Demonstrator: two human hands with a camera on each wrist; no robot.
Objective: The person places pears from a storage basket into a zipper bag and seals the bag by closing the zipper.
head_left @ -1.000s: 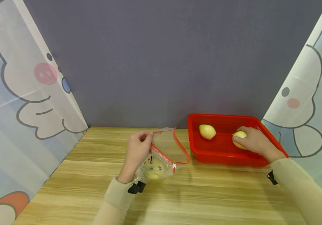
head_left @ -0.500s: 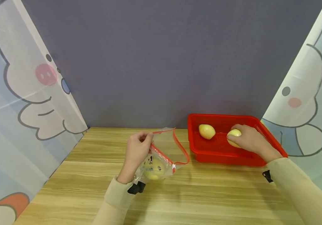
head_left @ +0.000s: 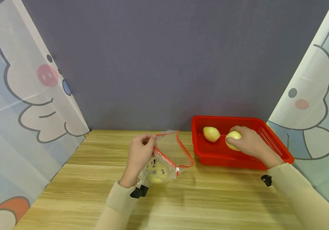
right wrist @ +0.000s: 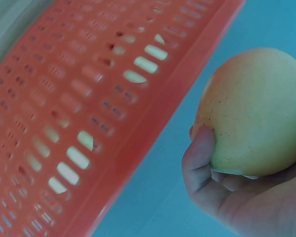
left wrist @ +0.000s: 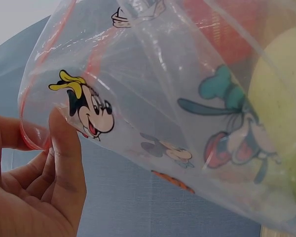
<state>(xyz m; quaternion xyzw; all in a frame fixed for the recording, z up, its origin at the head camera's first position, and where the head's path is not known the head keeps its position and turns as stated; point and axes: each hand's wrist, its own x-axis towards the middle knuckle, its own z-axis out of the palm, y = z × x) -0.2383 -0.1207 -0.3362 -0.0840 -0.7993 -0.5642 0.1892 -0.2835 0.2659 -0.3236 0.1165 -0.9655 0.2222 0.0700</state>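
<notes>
My left hand pinches the rim of a clear zip bag with a red zip edge, a white slider and printed cartoon figures. The bag's mouth gapes toward the right. A yellow pear shows through its lower part, and its pale side fills the right of the left wrist view. My right hand grips another yellow pear, its thumb and fingers around the fruit. In the head view that pear overlaps the red plastic basket; in the right wrist view it appears above the rim.
One more pear lies in the basket's left part. The basket stands at the back right of the wooden table, against a grey upright panel. Curtains with cartoon prints hang on both sides.
My right hand has moved left across the basket with the pear in its grip, lifting it slightly. The left hand and the bag have stayed in place.
</notes>
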